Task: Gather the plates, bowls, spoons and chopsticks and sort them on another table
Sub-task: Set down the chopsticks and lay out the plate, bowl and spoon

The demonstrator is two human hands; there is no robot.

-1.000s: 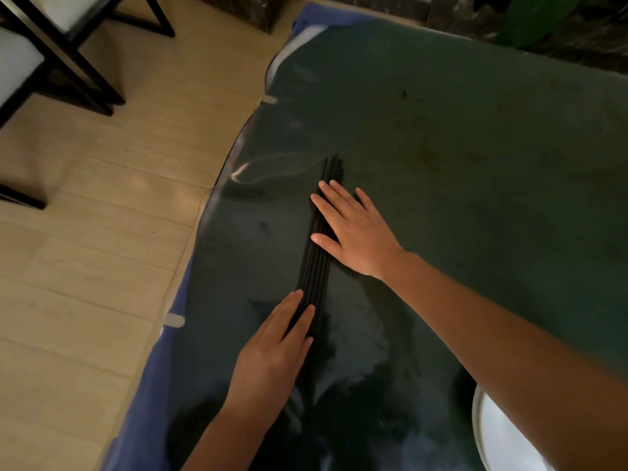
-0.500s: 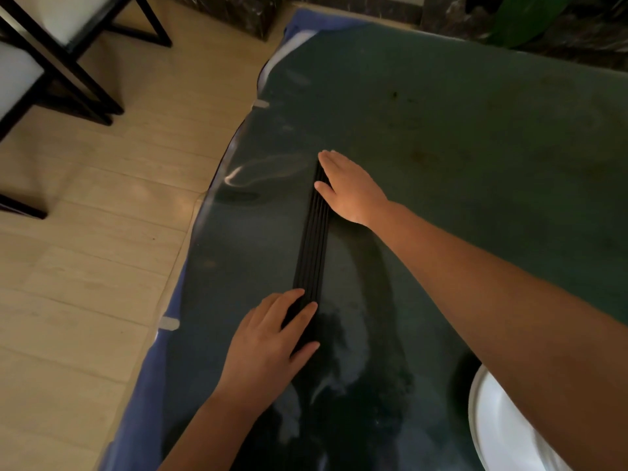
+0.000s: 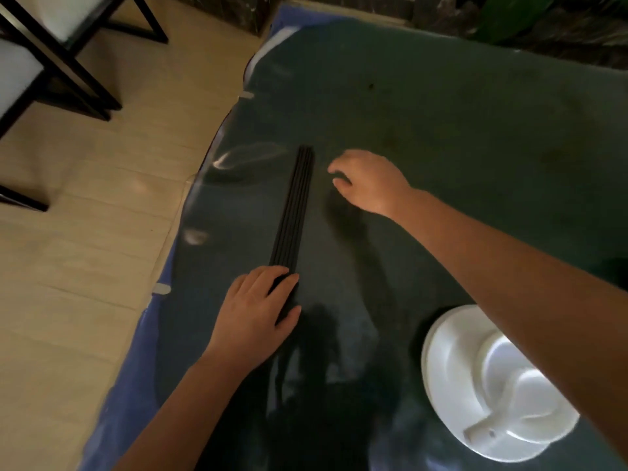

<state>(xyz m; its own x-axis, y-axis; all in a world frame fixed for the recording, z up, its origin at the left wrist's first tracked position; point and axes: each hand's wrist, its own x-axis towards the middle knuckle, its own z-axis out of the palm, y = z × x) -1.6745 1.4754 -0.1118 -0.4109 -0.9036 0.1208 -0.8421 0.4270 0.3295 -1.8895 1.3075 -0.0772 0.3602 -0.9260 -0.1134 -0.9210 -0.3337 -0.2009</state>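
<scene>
Squaring the chopsticks (image 3: 293, 212) into one flat row on the bench (image 3: 458, 137). Left hand (image 3: 255, 321) flat on their near ends, right hand (image 3: 368, 180) loosely curled just beside, holding nothing. Next probably needs checking the far ends are level.

The chopsticks (image 3: 294, 212) lay side by side in a row on the worktop (image 3: 458, 137), near its left edge. The plates (image 3: 448, 396) sat to their right at the near side, with a spoon (image 3: 492, 423) in a bowl (image 3: 503, 365) on top. Chairs (image 3: 51, 45) stood on the floor (image 3: 85, 249) far left.
</scene>
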